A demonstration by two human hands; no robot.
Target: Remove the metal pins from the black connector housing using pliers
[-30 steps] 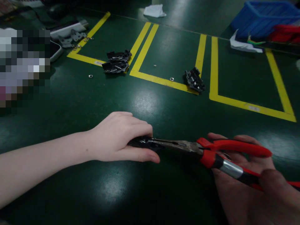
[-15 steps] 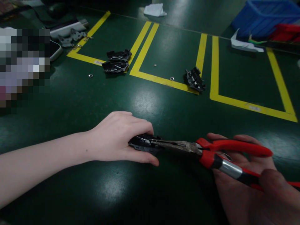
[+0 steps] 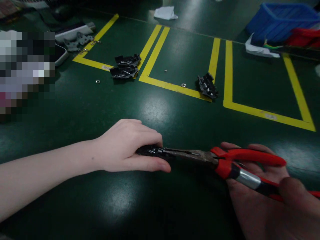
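My left hand (image 3: 136, 146) is closed around a small black plastic part (image 3: 149, 151), thumb along its near side and fingers over the far side. Most of that part is hidden in the hand. In my right hand (image 3: 267, 186) lies a pair of red-handled needle-nose pliers (image 3: 226, 163), pointing left. Their long grey jaws reach the right end of the black part; whether they grip a piece of it is too small to tell. Similar black parts lie further back: a pair (image 3: 125, 66) left of centre and a single one (image 3: 207, 86) to the right.
Yellow tape (image 3: 175, 86) marks squares on the green tabletop (image 3: 82, 103). Small metal rings (image 3: 97, 81) lie about, and grey metal brackets (image 3: 75, 41) sit at the back left near a phone-like device (image 3: 61, 55). A blue bin (image 3: 282, 21) and white scraps (image 3: 165, 12) stand further off.
The black part has tilted in my left hand, so less of its face shows. The pliers have dipped slightly and shifted a little, their tips still at the part.
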